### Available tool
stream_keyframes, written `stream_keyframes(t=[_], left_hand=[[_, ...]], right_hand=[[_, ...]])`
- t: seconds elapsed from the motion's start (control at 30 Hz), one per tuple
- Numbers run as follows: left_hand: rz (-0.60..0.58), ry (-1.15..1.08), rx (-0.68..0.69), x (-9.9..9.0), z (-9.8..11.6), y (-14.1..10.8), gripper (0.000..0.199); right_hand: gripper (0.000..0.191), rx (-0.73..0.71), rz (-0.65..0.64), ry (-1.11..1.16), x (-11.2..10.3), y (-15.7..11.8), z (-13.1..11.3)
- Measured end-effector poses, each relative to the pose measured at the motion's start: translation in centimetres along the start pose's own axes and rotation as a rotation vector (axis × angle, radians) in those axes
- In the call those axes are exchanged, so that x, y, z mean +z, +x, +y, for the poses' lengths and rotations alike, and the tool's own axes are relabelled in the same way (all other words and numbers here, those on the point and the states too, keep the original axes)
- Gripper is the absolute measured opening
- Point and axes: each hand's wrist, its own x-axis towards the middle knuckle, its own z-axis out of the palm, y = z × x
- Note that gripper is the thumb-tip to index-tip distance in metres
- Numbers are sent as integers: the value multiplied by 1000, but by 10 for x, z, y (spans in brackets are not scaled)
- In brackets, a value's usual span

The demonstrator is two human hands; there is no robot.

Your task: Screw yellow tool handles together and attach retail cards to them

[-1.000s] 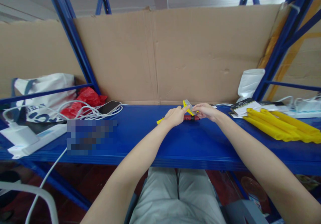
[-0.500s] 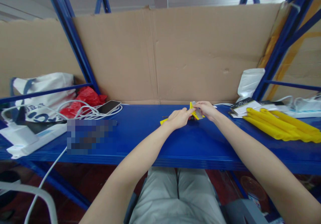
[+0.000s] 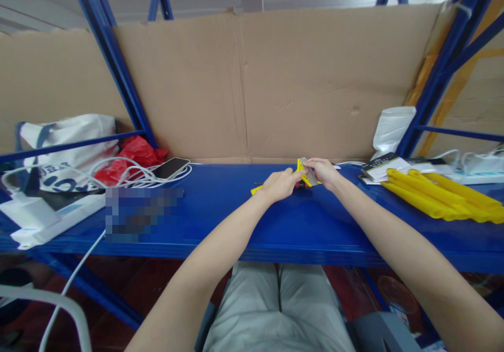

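Note:
My left hand [image 3: 282, 184] is closed round a yellow tool [image 3: 300, 166] with a flat grey metal blade; a yellow end of it sticks out left of the wrist. On the blade side, my right hand [image 3: 322, 171] pinches the grey blade [image 3: 311, 176] with its fingertips. Both hands meet over the back middle of the blue table [image 3: 236, 226]. Beneath them lies a small red and black item [image 3: 303, 185], mostly hidden by the fingers.
Several yellow handle-like pieces [image 3: 441, 194] lie at the right beside black and white packets [image 3: 384, 167]. On the left are a phone [image 3: 172, 168], white cables, a red bag [image 3: 136, 157] and a power strip [image 3: 63, 220]. Cardboard [image 3: 307, 84] stands behind.

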Motion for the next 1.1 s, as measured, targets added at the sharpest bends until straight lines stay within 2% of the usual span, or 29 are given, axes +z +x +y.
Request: stream_keyframes(t=[0.1, 0.17, 0.23, 0.3, 0.4, 0.5, 0.73, 0.93, 1.1], left_hand=[[-3, -19, -2, 0, 0, 1, 47], [-11, -33, -14, 0, -2, 1, 47], [-17, -49, -41, 1, -5, 1, 46], [-20, -69, -80, 2, -8, 1, 45], [-20, -92, -136, 2, -13, 1, 44], [-15, -100, -154, 1, -15, 1, 44], [8, -117, -133, 3, -12, 1, 44], [36, -181, -133, 7, -13, 2, 42], [50, -195, -131, 9, -15, 3, 42]], right_hand=[[7, 2, -50, -40, -4, 2, 0], [15, -63, -28, -187, -11, 7, 2], [21, -185, 62, -485, -21, 14, 7], [19, -300, 137, -853, -32, 22, 14], [23, -280, 63, -1202, -43, 32, 25], [34, -259, -39, -1393, -46, 35, 32], [35, -203, -89, -1509, -36, 28, 29], [36, -268, -132, -1597, -36, 29, 28], [34, -245, -95, -1594, -36, 30, 30]])
